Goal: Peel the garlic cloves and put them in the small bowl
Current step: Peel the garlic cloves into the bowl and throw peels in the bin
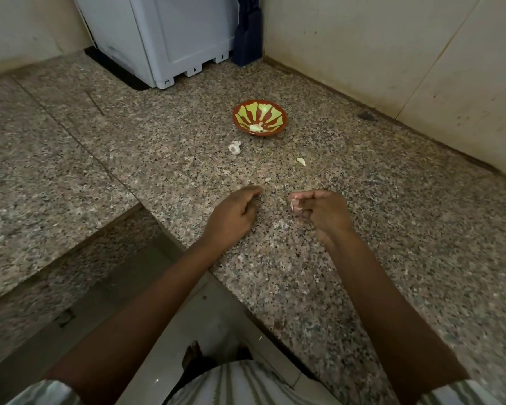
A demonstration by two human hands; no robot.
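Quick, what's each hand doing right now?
Left hand: loosely curled on the counter, holding nothing visible.
Right hand: closed, pinching a garlic clove.

No legible text, labels or numbers anywhere.

Looks like a home kitchen. Speckled granite worktop (362, 229) running into a corner of plain tiled walls (392, 54), a pale plastic appliance (164, 36) parked at the back edge, a small painted bowl (272, 108) and bits of garlic (235, 147) lying out on the stone.
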